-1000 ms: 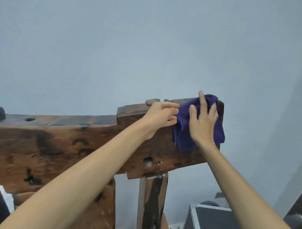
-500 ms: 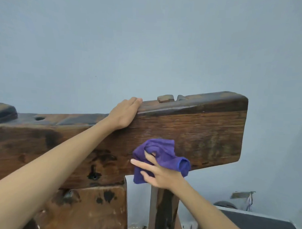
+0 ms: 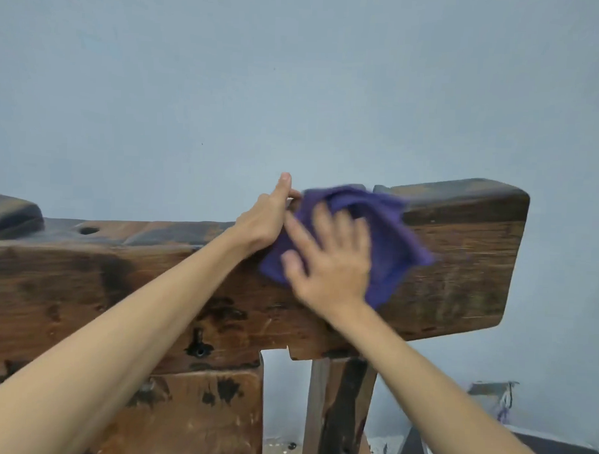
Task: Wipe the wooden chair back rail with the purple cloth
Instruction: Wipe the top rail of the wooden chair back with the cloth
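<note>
The dark, worn wooden chair back rail [image 3: 459, 266] runs across the view at mid height. My right hand [image 3: 327, 261] lies flat with fingers spread on the purple cloth [image 3: 386, 236], pressing it against the rail's front face near the top edge; the hand and cloth are blurred by motion. My left hand [image 3: 264, 218] grips the rail's top edge just left of the cloth, fingers hooked over the back and hidden.
A plain blue-grey wall [image 3: 296, 91] stands behind the chair. Below the rail are a wide wooden back slat [image 3: 199, 417] and a narrow upright post [image 3: 339, 408]. A dark case with a pale edge [image 3: 507, 451] sits at the lower right.
My right hand has swept the cloth up from the rail's lower edge to its upper front face. My left hand still holds the top edge.
</note>
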A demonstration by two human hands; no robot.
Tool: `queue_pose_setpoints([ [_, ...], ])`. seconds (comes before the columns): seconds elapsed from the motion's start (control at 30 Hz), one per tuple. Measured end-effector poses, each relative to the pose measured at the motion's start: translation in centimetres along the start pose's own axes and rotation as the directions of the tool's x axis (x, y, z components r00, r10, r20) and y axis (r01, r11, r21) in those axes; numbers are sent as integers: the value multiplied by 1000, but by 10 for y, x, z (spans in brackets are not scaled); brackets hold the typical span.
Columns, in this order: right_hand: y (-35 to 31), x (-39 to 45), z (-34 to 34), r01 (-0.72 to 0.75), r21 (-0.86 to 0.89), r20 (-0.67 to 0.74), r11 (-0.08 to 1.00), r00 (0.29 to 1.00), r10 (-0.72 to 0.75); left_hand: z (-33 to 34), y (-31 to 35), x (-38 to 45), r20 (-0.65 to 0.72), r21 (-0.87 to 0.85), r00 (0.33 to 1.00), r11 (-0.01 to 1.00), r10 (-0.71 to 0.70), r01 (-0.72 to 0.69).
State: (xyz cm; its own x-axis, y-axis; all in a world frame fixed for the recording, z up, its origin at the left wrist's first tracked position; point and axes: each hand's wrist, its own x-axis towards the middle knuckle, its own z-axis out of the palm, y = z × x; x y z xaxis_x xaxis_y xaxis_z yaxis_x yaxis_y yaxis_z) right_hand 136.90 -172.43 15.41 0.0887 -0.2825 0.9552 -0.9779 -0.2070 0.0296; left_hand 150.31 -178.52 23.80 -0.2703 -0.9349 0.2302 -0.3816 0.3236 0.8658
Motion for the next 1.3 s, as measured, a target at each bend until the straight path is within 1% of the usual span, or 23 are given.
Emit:
queue_pose_setpoints([
  [0.07, -21, -29, 4, 184, 253, 193, 950, 953, -236, -8, -3, 3, -3, -152, 1000, 988, -21, 21],
  [0.1, -14, -44, 7, 189, 407, 358, 894, 867, -346, -13, -4, 2, -5, -153, 1000, 988, -27, 26],
  [0.13, 1, -60, 4, 47, 583, 546, 811, 716, -434, -17, -4, -2, 3, -123, 999, 992, -36, 37],
  [0.2, 45, -83, -10, -63, 624, 689, 779, 515, -510, -17, -3, -5, 27, -12, 998, 999, -48, 48],
  [0.23, 70, -94, -18, -87, 608, 721, 789, 477, -503, -15, -3, -7, 34, 18, 998, 999, -48, 47],
  [0.27, 93, -98, -26, -162, 571, 756, 805, 485, -439, -14, -2, -8, 39, 28, 998, 999, -44, 42],
  [0.3, 116, -97, -36, -196, 510, 764, 838, 550, -337, -13, -1, -8, 46, 34, 998, 999, -42, 41],
  [0.33, 136, -90, -46, -158, 399, 714, 903, 671, -198, -12, 0, -7, 54, 42, 998, 998, -45, 42],
  [0.37, 154, -80, -47, -122, 220, 607, 968, 794, -38, -11, 0, -6, 64, 46, 996, 998, -55, 52],
  [0.43, 175, -52, -47, -261, -25, 299, 965, 919, 257, -10, 3, -7, 97, 33, 992, 997, -77, 74],
  [0.5, 162, -21, -39, -448, -84, 26, 890, 892, 451, -8, 3, -5, 100, 13, 992, 997, -82, 81],
  [0.57, 116, 1, -24, -584, -77, -115, 808, 810, 575, -6, 4, -2, 88, -35, 992, 995, -93, 96],
  [0.63, 54, 1, -7, -481, -80, -68, 873, 877, 477, -5, 9, 2, 71, -114, 990, 985, -119, 127],
  [0.7, -6, -24, 4, -154, -31, 88, 988, 984, 156, -7, 13, 1, 47, -179, 992, 976, -119, 125],
  [0.77, -37, -51, 9, 116, 117, 237, 986, 961, -141, -19, 10, -12, 48, -152, 997, 986, -63, 70],
  [0.83, -40, -74, 15, 173, 282, 340, 944, 902, -267, -45, -4, -32, 127, 90, 992, 996, 16, -28],
  [0.9, -39, -88, 19, 107, 351, 416, 930, 872, -257, -89, -34, -59, 185, 443, 979, 882, 85, -160],
  [0.97, -38, -87, 22, 26, 408, 418, 913, 884, -212, -147, -65, -89, 135, 691, 972, 684, 193, -232],
  [1.07, -63, -46, 24, -24, 402, 285, 915, 953, -100, -253, -104, -132, -110, 894, 940, 446, 322, -48],
  [1.1, -73, -30, 23, -58, 384, 250, 922, 967, -43, -284, -112, -141, -195, 915, 916, 401, 351, 41],
  [1.17, -103, 8, 23, -125, 325, 248, 937, 968, 43, -347, -133, -156, -375, 888, 857, 402, 354, 223],
  [1.23, -131, 42, 27, -223, 152, 406, 963, 902, 145, -401, -157, -172, -494, 832, 818, 433, 293, 348],
  [1.3, -155, 78, 27, -134, -53, 681, 990, 720, 134, -438, -187, -188, -527, 810, 813, 435, 246, 394],
])
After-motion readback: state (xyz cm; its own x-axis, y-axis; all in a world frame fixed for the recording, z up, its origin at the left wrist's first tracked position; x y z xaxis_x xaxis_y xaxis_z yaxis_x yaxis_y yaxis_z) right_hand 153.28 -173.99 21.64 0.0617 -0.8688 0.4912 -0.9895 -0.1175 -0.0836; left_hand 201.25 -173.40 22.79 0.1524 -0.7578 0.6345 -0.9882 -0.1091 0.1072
